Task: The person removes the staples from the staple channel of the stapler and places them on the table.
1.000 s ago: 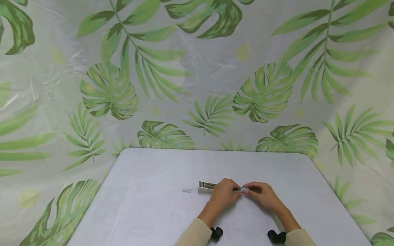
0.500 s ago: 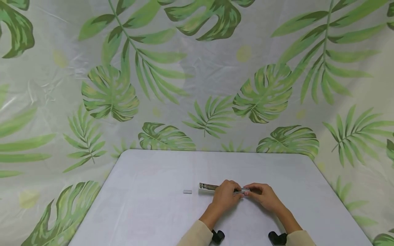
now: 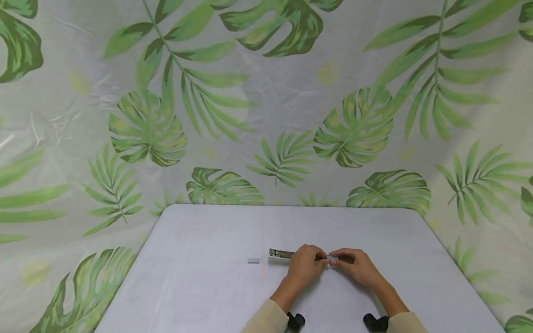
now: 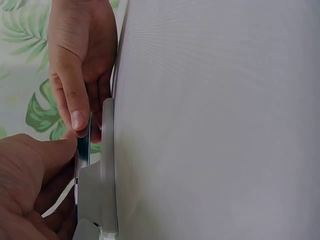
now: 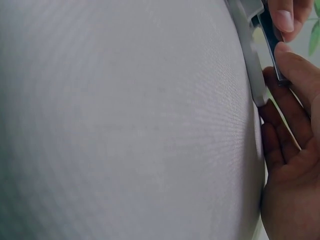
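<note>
A stapler point(image 3: 280, 254) lies along the middle of the white table, its long metal tray facing up at the left end. My left hand point(image 3: 304, 267) grips it around the middle, hiding that part. At its right end, my right hand point(image 3: 357, 264) pinches the metal staple tray between thumb and fingers. In the left wrist view, the pale base point(image 4: 108, 170) rests along the tabletop, with the dark metal tray point(image 4: 84, 145) standing apart from it. The right wrist view has the right thumb point(image 5: 295, 65) pressing on the tray's end. A small grey staple strip point(image 3: 253, 261) lies left of the stapler.
The white table point(image 3: 200, 277) spreads around the hands, its far edge against a leaf-patterned curtain point(image 3: 287, 106). Black wrist devices point(image 3: 374, 322) sit near both sleeves.
Both hands stay almost in place on the stapler. Between the right fingertips, the tray's end now shows a grey fill where a lighter gap showed earlier. The head view has shifted slightly.
</note>
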A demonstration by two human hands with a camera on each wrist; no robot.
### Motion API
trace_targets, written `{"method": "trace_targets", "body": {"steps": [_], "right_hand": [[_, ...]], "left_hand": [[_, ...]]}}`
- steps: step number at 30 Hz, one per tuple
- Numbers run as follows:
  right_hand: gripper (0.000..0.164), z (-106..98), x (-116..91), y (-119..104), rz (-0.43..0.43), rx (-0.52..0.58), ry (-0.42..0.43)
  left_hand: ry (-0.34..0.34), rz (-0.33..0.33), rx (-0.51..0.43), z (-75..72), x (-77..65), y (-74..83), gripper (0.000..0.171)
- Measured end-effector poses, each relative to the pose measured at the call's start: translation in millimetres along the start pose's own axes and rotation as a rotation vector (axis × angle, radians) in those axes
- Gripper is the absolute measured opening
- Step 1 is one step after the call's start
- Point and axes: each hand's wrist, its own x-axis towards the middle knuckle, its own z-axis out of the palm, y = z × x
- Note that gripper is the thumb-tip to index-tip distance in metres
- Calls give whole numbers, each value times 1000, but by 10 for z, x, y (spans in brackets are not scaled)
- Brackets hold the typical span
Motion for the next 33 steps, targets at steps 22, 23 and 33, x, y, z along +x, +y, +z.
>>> {"method": "trace_targets", "body": {"steps": [22, 23, 33], "right_hand": [[23, 5, -22, 23, 0, 19, -3], [23, 1, -25, 21, -2, 24, -2], [24, -10, -19, 31, -16, 38, -7]], "left_hand": [[32, 64, 41, 11, 112, 29, 19], [28, 73, 61, 14, 118, 30, 21], [-65, 144, 166, -59, 153, 86, 14]]}}
